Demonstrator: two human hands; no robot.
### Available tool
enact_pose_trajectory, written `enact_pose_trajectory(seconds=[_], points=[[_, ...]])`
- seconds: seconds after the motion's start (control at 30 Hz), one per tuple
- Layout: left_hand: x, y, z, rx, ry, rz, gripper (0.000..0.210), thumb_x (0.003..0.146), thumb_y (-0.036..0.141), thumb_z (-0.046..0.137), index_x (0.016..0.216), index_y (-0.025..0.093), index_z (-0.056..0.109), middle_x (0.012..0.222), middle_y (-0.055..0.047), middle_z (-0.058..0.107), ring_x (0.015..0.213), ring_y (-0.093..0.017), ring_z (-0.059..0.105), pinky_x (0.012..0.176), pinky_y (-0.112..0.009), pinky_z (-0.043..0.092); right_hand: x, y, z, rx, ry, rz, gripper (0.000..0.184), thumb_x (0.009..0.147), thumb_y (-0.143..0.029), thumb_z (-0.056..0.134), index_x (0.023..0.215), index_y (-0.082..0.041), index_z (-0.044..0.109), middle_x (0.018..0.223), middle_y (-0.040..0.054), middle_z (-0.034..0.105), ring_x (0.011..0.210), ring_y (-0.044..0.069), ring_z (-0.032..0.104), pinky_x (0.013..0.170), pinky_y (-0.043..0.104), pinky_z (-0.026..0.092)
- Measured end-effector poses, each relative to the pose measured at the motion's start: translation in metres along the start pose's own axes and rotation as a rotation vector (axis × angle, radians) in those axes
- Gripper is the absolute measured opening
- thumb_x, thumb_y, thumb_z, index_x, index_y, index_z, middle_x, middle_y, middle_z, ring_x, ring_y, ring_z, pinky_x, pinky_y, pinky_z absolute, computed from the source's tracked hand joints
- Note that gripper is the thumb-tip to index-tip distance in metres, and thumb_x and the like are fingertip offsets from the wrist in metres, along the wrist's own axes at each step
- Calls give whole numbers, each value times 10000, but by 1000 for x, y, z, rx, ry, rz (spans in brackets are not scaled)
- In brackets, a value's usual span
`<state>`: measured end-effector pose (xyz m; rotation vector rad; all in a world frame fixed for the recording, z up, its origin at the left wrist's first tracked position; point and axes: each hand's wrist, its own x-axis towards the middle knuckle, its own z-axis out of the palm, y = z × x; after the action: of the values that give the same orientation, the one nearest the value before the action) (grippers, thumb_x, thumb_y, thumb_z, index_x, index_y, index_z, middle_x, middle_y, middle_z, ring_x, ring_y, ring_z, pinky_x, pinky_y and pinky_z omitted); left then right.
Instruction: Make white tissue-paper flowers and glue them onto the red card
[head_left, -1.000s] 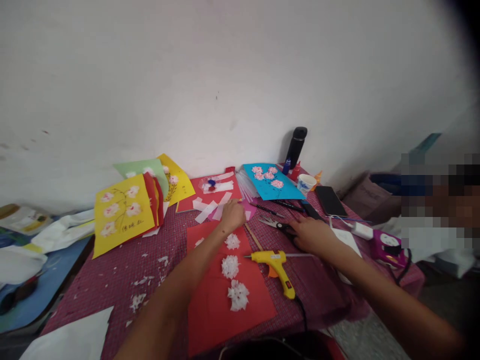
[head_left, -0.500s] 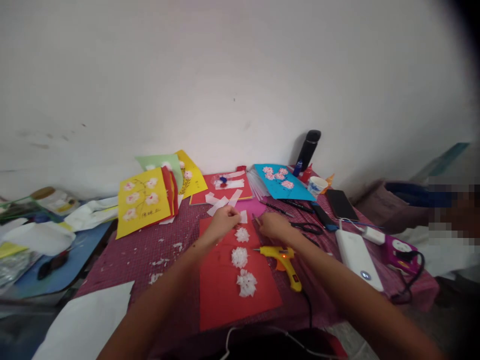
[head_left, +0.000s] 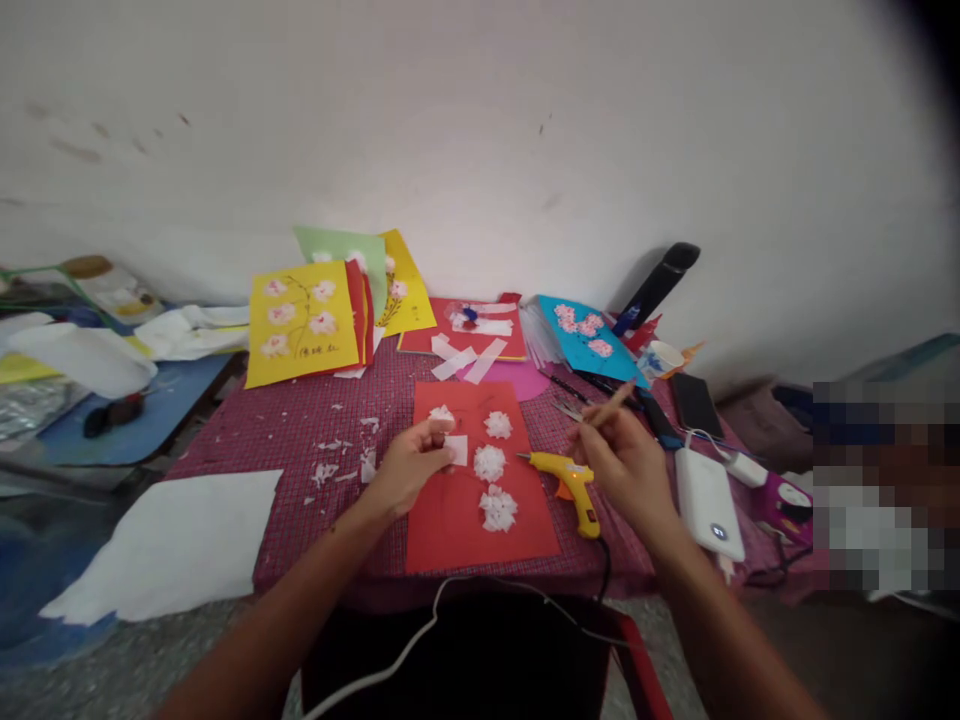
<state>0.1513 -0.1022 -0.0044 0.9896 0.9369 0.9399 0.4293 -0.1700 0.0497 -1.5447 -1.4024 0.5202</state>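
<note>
Yellow card (head_left: 300,300) at frame left bears completed blossoms; at lower centre, the left hand (head_left: 409,465) pinches a white paper square (head_left: 457,450), flat and seemingly unshaped yet, over the red card (head_left: 450,530), where four white flowers (head_left: 490,463) sit; right of centre, the right hand (head_left: 622,460) grips a tan stick (head_left: 613,402).

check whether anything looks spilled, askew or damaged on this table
Yes: small ragged white paper scraps litter the maroon checked tablecloth, left of the flat red card, looking untidy. Near the front-left corner, a large white paper sheet juts past the table edge, looking askew.
</note>
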Motion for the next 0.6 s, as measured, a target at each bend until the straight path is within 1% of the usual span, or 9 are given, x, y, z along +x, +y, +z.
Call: enact_pose_trajectory(seconds=[0.07, 0.1, 0.13, 0.23, 0.33, 0.43, 0.53, 0.6], points=[[-14, -7, -6, 30, 3, -27, 428, 651, 226, 762, 1063, 158, 671, 798, 12, 647, 691, -124, 603, 649, -254, 515, -31, -2, -2, 143, -39, 53, 221, 975, -390, 566, 1025, -194, 657, 832, 46, 711, 648, 166, 656, 585, 269, 517], [-20, -11, -8, 56, -5, -41, 391, 666, 236, 752, 1042, 154, 683, 802, 5, 664, 690, -126, 604, 658, -255, 509, -45, -2, -1, 173, -68, 71, 235, 979, -389, 570, 1028, -192, 687, 829, 50, 713, 672, 168, 659, 601, 271, 520], [-26, -13, -9, 89, -17, -52, 336, 686, 246, 740, 1005, 151, 694, 802, 0, 676, 686, -126, 604, 665, -254, 500, -57, -2, 2, 189, -71, 80, 240, 979, -386, 579, 1043, -194, 707, 841, 53, 718, 676, 165, 654, 599, 270, 517], [-38, -19, -8, 219, -54, -61, 173, 745, 259, 695, 883, 156, 704, 772, 0, 682, 676, -125, 598, 671, -243, 463, -81, 4, 9, 219, -2, 79, 231, 972, -374, 608, 1063, -202, 732, 776, 30, 696, 631, 150, 616, 578, 265, 503], [-43, -19, -4, 346, -99, -35, 111, 787, 262, 655, 839, 170, 689, 738, 9, 665, 670, -133, 589, 656, -240, 440, -86, 14, 12, 279, 68, 122, 225, 976, -365, 617, 1083, -199, 725, 723, 9, 677, 600, 142, 610, 571, 264, 506], [-44, -18, -2, 408, -133, -11, 117, 811, 271, 622, 840, 174, 680, 721, 13, 653, 658, -135, 578, 643, -239, 428, -82, 20, 8, 328, 85, 175, 231, 957, -371, 650, 1081, -188, 714, 779, 28, 709, 587, 144, 627, 529, 258, 505], [-44, -18, -2, 437, -129, 7, 154, 822, 281, 593, 883, 174, 685, 730, 11, 657, 652, -141, 581, 636, -245, 433, -84, 13, 8, 299, 48, 177, 210, 952, -360, 657, 1056, -189, 722, 815, 43, 727, 590, 145, 645, 541, 262, 523], [-44, -18, -3, 489, -120, 14, 170, 824, 277, 583, 903, 174, 692, 766, 0, 677, 666, -147, 596, 640, -251, 439, -90, 4, 14, 227, -26, 137, 185, 959, -343, 644, 999, -193, 745, 894, 67, 746, 629, 149, 670, 587, 274, 546]])
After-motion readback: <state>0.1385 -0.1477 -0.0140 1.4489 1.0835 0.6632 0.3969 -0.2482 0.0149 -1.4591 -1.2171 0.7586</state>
